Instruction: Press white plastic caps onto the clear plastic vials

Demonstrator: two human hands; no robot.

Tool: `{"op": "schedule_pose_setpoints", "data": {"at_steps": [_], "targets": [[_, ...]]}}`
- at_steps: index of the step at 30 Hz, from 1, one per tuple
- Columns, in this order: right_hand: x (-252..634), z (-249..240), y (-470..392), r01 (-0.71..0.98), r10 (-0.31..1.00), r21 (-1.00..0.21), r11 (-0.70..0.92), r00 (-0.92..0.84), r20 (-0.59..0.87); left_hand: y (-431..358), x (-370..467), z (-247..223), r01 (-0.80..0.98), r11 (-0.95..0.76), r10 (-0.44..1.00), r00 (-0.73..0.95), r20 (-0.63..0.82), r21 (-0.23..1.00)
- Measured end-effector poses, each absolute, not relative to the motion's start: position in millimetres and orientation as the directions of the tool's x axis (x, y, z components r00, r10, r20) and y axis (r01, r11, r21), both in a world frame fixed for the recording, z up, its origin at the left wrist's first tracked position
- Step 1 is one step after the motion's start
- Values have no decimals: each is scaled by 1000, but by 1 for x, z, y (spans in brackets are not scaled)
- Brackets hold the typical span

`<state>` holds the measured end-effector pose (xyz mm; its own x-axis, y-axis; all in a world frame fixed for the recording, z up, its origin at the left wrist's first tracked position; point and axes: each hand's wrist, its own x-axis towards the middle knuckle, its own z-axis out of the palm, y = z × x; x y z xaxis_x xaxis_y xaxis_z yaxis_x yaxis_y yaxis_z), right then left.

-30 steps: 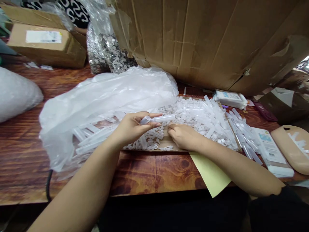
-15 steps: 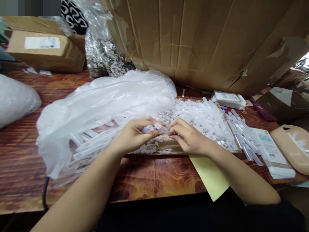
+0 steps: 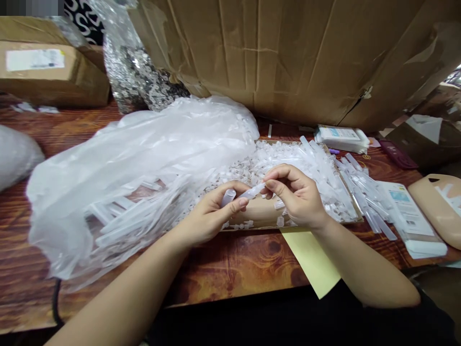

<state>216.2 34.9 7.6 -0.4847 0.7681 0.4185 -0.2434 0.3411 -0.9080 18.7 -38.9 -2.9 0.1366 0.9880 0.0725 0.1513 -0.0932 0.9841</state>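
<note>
L hand (image 3: 212,211): was curled round 2 pcs., clear tube (image 3: 252,191) & 2nd tube (image 3: 228,197). R hand (image 3: 298,198): was pinched tight at clear tube's R end. Both tubes were above cardbd. tray (image 3: 262,211); plastic bag (image 3: 162,134) lay to L.

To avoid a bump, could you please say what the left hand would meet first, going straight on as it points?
Beyond the slanted tube it holds, the left hand would probably meet the right hand first, though depth is hard to judge.
</note>
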Motion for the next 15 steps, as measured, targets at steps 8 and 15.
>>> {"op": "schedule_pose_setpoints", "data": {"at_steps": [8, 15], "targets": [[223, 11, 32, -103, 667, -795, 598, -486, 565, -40, 18, -3, 270, -142, 987, 115, 115, 952], [232, 14, 40, -158, 654, -820, 551, -528, 541, -44, 20, 3, 425, -201, 979, 120, 165, 882]]}}
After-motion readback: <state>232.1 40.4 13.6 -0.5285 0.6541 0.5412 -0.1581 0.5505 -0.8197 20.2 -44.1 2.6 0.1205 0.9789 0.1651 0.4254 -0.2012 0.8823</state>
